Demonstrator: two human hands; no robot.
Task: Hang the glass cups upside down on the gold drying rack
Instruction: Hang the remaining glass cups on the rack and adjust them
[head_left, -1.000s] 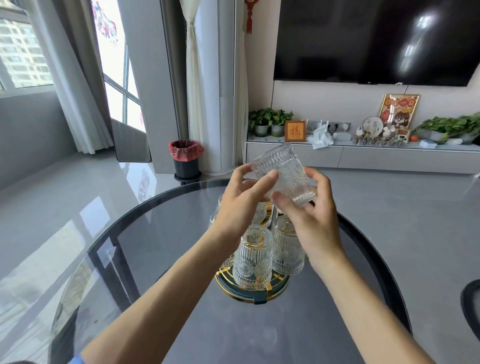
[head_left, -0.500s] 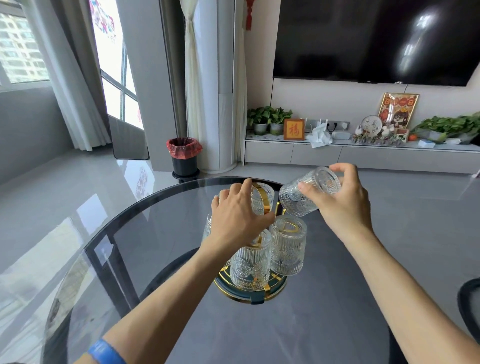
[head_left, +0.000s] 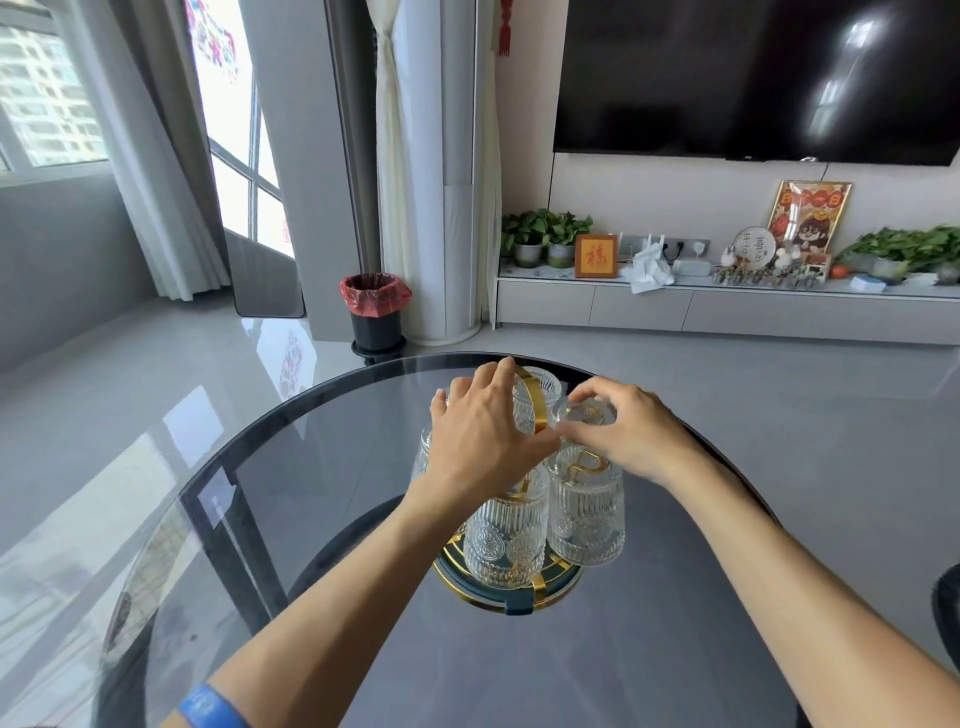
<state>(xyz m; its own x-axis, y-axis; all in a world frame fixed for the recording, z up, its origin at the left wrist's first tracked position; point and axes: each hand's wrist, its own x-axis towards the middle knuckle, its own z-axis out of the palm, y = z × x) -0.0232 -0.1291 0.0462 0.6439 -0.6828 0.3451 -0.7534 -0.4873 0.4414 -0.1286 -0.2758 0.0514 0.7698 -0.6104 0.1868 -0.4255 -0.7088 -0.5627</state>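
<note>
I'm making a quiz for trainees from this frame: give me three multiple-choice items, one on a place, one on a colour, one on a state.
1. Where does the gold drying rack stand?
A. on the floor
B. on the round glass table
C. on the TV shelf

2. What colour is the liner of the bin by the pillar?
A. red
B. green
C. white

3. How is the cup under the right hand turned?
A. mouth up
B. lying on the table
C. base up, on the rack

Key: 1 B, the rack's base sits on the dark tabletop; 2 A, a red bag folds over the rim; 3 C, its flat base faces up beside the rack's gold handle.
</note>
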